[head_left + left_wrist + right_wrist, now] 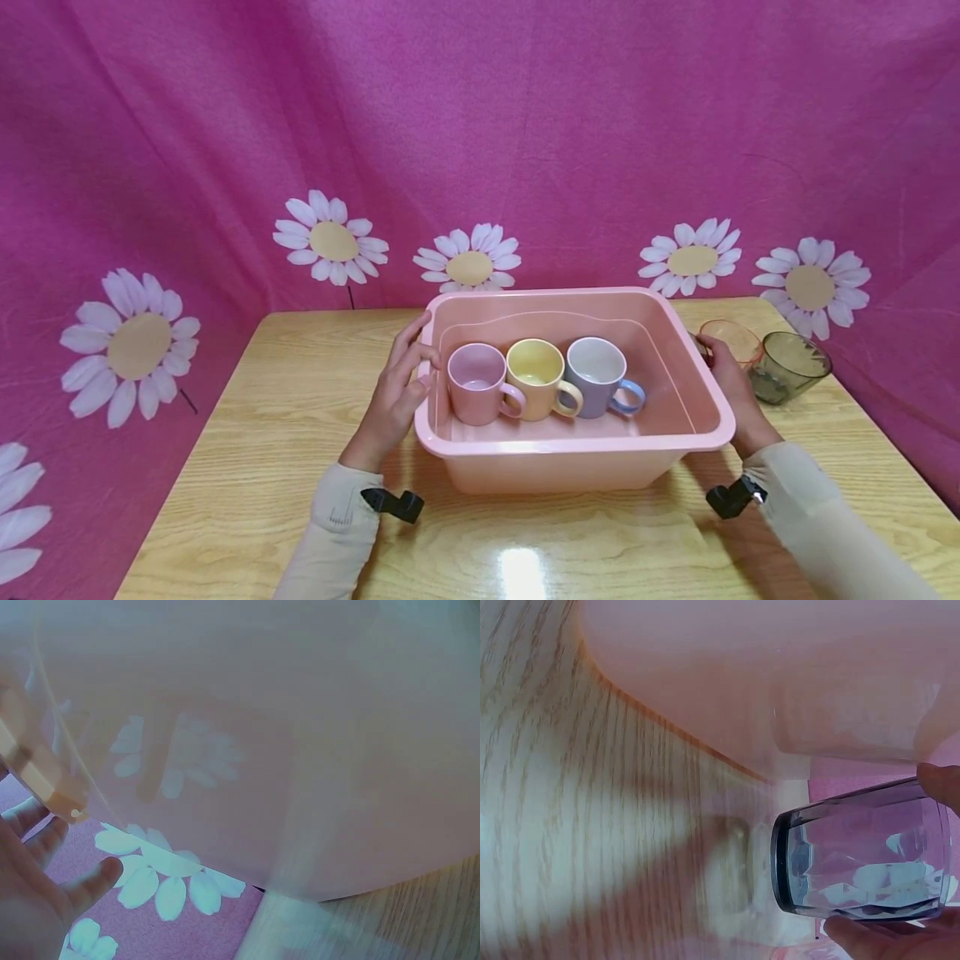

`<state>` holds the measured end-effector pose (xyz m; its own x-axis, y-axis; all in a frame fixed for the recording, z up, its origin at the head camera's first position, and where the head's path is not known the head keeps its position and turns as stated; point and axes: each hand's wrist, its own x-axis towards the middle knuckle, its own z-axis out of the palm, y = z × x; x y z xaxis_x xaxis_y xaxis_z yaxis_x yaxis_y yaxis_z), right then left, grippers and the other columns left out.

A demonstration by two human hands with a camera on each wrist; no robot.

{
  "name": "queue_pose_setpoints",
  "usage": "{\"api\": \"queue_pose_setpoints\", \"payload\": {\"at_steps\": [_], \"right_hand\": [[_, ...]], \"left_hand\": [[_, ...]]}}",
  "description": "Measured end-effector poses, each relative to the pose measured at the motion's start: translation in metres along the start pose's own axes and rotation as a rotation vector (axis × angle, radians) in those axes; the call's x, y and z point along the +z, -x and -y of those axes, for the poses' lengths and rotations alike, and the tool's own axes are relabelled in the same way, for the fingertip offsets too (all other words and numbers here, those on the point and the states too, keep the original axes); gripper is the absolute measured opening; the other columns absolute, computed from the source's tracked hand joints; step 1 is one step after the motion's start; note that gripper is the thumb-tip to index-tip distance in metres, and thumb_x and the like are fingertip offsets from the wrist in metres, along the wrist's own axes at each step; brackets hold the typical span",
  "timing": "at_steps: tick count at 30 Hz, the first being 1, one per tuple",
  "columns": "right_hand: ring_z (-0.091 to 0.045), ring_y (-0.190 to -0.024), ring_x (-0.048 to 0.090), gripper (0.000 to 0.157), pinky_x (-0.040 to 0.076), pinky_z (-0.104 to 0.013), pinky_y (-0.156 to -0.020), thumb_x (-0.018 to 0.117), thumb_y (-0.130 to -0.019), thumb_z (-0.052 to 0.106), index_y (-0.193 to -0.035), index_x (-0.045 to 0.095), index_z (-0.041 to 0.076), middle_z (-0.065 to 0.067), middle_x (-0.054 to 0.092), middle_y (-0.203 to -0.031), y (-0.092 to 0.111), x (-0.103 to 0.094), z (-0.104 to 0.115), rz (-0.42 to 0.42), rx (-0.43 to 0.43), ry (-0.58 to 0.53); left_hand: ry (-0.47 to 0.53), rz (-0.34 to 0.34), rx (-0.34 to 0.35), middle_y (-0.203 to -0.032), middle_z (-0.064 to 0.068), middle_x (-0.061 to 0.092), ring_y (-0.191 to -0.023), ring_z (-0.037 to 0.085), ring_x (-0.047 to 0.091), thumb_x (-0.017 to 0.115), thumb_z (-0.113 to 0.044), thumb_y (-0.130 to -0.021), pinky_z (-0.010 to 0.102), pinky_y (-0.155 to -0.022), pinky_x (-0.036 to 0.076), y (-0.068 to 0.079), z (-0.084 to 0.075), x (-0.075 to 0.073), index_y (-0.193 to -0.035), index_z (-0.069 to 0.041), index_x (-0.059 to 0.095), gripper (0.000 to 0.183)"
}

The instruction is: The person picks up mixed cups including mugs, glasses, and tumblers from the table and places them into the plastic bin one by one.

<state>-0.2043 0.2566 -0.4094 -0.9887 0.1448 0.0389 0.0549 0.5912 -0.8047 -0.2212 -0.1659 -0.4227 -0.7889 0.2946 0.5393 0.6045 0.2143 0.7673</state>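
Note:
A pink plastic basin point(555, 473) stands on the table, with three mugs in a row inside: a pink mug point(474, 400), a yellow mug point(534, 402) and a grey-lilac mug point(592, 396) with a blue handle. At the basin's left rim is my left hand point(390, 408), fingers spread and fingertips at the edge. My right hand point(738, 400) is beyond the basin's right wall. In the right wrist view it holds a dark clear glass point(862, 855) near the rim between thumb and fingers, thick base downward. The basin and hand mostly hide this glass in the head view.
To the right of my right hand are a smoky grey glass point(791, 371) and an orange-rimmed clear glass point(733, 337). A wooden table point(285, 433) carries everything. Behind it hangs a magenta cloth point(525, 150) with white daisies.

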Motion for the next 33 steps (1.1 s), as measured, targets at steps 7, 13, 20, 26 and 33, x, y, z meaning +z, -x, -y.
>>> {"api": "queue_pose_setpoints", "payload": {"at_steps": [7, 13, 20, 26, 33], "right_hand": [[-0.007, -0.097, 0.050, 0.057, 0.037, -0.008, -0.076, 0.044, -0.094, -0.007, -0.145, 0.019, -0.012, -0.035, 0.047, -0.125, -0.003, -0.002, -0.010, -0.005, -0.047, 0.008], [-0.019, -0.105, 0.053, 0.066, 0.037, -0.009, -0.077, 0.055, -0.091, -0.002, -0.146, 0.020, -0.009, -0.035, 0.048, -0.127, -0.008, -0.003, -0.023, -0.031, -0.079, 0.010], [0.015, -0.084, 0.043, 0.067, 0.041, -0.007, -0.072, 0.058, -0.090, 0.001, -0.145, 0.022, -0.010, -0.036, 0.052, -0.123, -0.010, -0.006, -0.025, -0.043, -0.098, -0.007], [0.014, -0.079, 0.047, 0.069, 0.042, -0.007, -0.070, 0.063, -0.087, 0.003, -0.143, 0.025, -0.012, -0.035, 0.054, -0.117, -0.008, -0.008, -0.023, -0.073, -0.107, -0.007], [0.016, -0.074, 0.046, 0.067, 0.040, -0.008, -0.067, 0.063, -0.085, 0.004, -0.141, 0.029, -0.012, -0.037, 0.057, -0.115, -0.008, -0.013, -0.020, -0.102, -0.129, 0.052]], "left_hand": [[-0.001, 0.005, -0.003, -0.157, 0.000, 0.022, -0.143, 0.021, 0.022, 0.043, -0.020, -0.085, 0.059, -0.109, 0.027, 0.000, 0.000, -0.001, -0.098, -0.003, 0.054, 0.024], [0.000, 0.010, -0.013, -0.157, -0.002, 0.021, -0.143, 0.021, 0.021, 0.044, -0.020, -0.085, 0.059, -0.108, 0.029, 0.000, -0.001, -0.001, -0.099, -0.005, 0.054, 0.022], [0.014, -0.001, -0.009, -0.157, 0.002, 0.022, -0.143, 0.024, 0.022, 0.045, -0.018, -0.085, 0.057, -0.108, 0.030, 0.000, -0.002, 0.000, -0.098, -0.004, 0.054, 0.021], [0.030, -0.004, -0.012, -0.157, 0.008, 0.021, -0.143, 0.028, 0.022, 0.046, -0.016, -0.084, 0.057, -0.108, 0.030, 0.000, -0.003, 0.001, -0.098, -0.003, 0.054, 0.021], [0.008, -0.004, -0.012, -0.157, 0.003, 0.023, -0.143, 0.024, 0.023, 0.045, -0.019, -0.085, 0.057, -0.108, 0.029, 0.001, -0.001, 0.001, -0.098, -0.004, 0.054, 0.021]]}}
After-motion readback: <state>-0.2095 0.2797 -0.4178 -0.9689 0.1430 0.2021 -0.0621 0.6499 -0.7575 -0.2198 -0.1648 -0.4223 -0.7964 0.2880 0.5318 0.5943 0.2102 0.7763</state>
